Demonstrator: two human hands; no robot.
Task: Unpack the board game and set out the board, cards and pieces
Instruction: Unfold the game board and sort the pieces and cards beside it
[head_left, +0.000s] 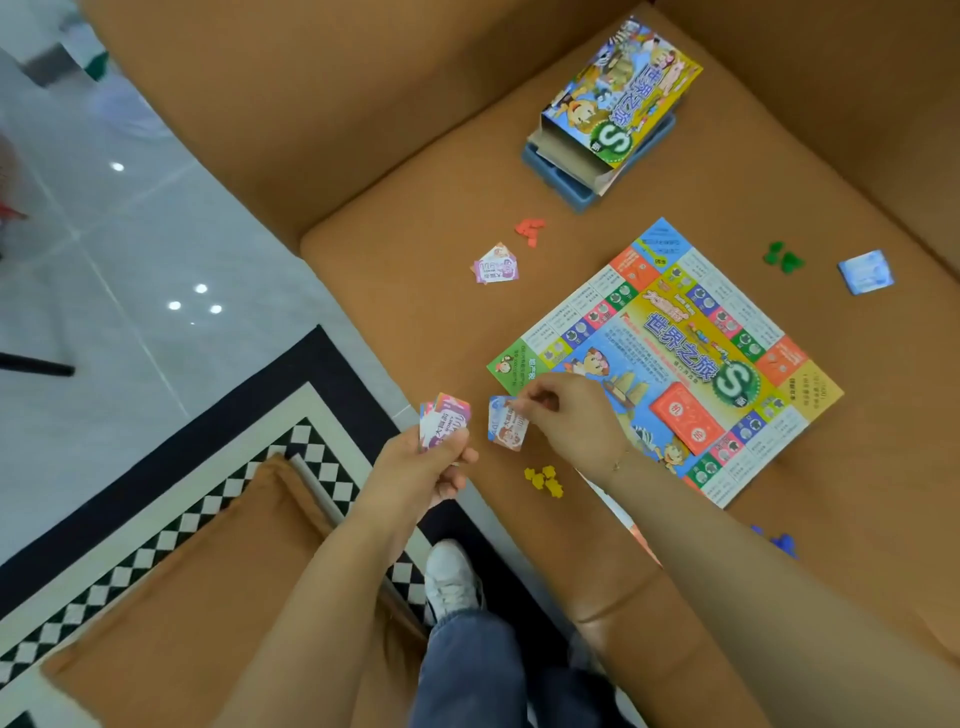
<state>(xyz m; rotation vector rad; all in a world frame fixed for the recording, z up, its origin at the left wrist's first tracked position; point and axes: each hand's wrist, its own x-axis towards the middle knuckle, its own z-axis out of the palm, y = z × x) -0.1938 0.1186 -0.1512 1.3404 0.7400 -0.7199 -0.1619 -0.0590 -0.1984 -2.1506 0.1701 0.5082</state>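
Tan sofa seat (415, 312): right hand (566, 415) pinches one card (506, 423) beside the board's (670, 358) lower-left corner; left hand (431, 462) grips the card stack (444, 421), left of it.

- Bare sofa seat (415, 322) lies open between the pink notes (495, 266) and the hands.
- The board (675, 358) fills the middle; yellow pieces (544, 479) sit just beside its near corner.
- Box (608, 104) blocks the back; green pieces (783, 256) and blue cards (865, 271) crowd the right.
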